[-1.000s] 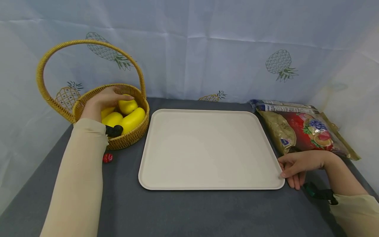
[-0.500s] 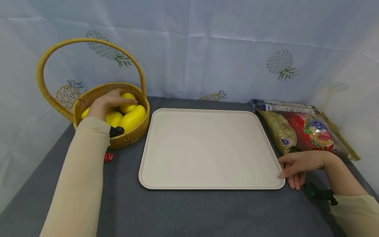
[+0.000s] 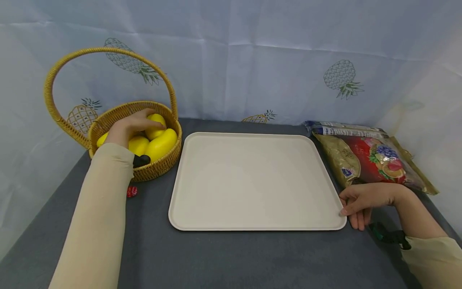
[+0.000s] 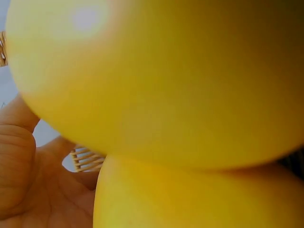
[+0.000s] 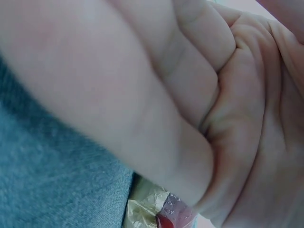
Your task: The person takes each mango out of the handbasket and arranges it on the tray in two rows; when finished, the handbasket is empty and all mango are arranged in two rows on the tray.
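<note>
In the head view my left hand (image 3: 131, 122) reaches down into a yellow wicker basket (image 3: 153, 174) with a tall hooped handle. Thumb and forefinger grip a rounded yellow fruit (image 3: 156, 132); the other fingers are hidden among the fruit. Up close, the left wrist view has a big smooth yellow fruit (image 4: 156, 85) over another one, with the thumb (image 4: 21, 114) at its edge. My right hand (image 3: 368, 200) holds the near right corner of a cream rectangular tray (image 3: 256, 230), thumb on the rim and fingers curled beside it.
Other yellow fruits (image 3: 162, 145) lie in the basket, which stands left of the tray. A small red object (image 3: 131, 191) lies before it. Shiny food bags (image 3: 379, 160) sit at the right behind my right hand. A pineapple-print cloth (image 3: 274, 60) hangs behind the dark tabletop (image 3: 252, 257).
My left hand has shifted slightly right over the fruit in the basket, its thumb now lower across the yellow fruit. The right hand and the tray stay put.
</note>
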`<state>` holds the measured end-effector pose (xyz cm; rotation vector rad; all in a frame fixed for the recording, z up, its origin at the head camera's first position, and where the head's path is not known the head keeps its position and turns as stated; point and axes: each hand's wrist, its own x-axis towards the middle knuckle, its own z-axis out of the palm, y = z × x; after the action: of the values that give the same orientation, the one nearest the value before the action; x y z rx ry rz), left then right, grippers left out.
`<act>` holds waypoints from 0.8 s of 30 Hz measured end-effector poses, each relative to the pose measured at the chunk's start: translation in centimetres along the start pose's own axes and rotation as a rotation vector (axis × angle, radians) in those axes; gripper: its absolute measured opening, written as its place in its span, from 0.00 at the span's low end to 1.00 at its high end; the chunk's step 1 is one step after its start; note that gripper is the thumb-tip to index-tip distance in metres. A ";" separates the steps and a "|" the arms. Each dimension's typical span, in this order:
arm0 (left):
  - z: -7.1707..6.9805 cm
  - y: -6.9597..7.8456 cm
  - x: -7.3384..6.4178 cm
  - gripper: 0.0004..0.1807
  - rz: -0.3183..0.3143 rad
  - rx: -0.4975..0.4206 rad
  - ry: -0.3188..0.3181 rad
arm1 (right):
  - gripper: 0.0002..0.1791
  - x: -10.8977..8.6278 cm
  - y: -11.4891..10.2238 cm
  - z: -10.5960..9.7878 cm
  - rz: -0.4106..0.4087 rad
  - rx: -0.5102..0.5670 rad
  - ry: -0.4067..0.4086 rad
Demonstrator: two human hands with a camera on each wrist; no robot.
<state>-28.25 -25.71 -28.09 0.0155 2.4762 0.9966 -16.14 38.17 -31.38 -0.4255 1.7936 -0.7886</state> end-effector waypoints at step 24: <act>-2.9 -0.3 -2.1 0.46 0.084 -0.400 0.083 | 0.12 -0.1 0.2 0.1 0.002 0.020 -0.002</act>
<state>-27.59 -28.22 -25.63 -0.0513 2.3194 1.5392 -16.02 38.35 -31.48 -0.4118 1.7823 -0.8036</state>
